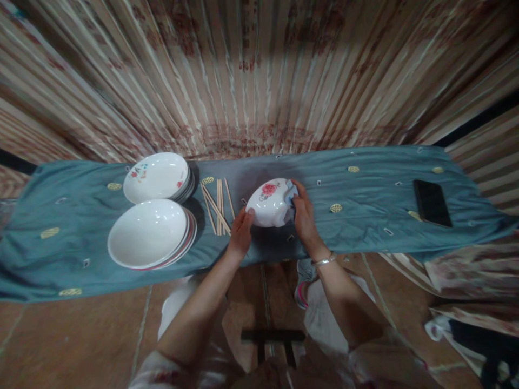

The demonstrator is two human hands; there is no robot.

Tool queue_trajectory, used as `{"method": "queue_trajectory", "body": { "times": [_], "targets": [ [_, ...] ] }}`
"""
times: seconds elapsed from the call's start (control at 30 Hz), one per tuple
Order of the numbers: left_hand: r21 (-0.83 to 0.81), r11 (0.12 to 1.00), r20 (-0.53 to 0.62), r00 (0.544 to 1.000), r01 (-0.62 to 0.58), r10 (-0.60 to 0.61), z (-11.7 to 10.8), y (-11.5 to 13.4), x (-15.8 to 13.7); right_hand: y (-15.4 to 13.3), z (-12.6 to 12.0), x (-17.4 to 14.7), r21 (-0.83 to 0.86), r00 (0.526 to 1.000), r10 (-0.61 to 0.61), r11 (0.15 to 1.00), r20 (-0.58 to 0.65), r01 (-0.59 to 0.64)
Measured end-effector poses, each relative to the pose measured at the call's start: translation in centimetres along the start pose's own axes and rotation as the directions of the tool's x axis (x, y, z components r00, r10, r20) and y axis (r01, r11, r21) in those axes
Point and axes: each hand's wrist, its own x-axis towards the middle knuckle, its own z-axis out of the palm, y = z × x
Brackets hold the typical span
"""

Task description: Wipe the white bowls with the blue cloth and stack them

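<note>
A white bowl with a pink-red flower point(266, 204) is tilted on its side above the middle of the cloth-covered table. My left hand point(242, 229) grips its left edge, thumb on the outside. At the bowl's right side, my right hand point(305, 213) is closed on a light blue cloth point(290, 192), pressed against the bowl. The fingertips of my right hand are partly hidden by the cloth and bowl. Just left of the bowl lie several wooden chopsticks point(219, 208), some crossed, close to my left hand.
Left on the table point(357, 227) stand a stack of white plates with floral prints point(158, 175) and, nearer me, a stack of large white bowls point(148, 235). A dark flat phone-like object point(432, 202) lies at the right. A pleated curtain point(251, 81) hangs behind the table.
</note>
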Motion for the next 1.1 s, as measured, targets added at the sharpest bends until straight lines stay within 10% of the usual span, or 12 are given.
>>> {"method": "queue_trajectory", "body": {
  "times": [1.1],
  "targets": [
    [-0.083,0.994,-0.039,0.997,-0.071,0.068,-0.7,1.6,0.6,-2.3,-0.1,-0.6,-0.23,0.918,-0.315,0.9,0.24,0.37]
  ]
}}
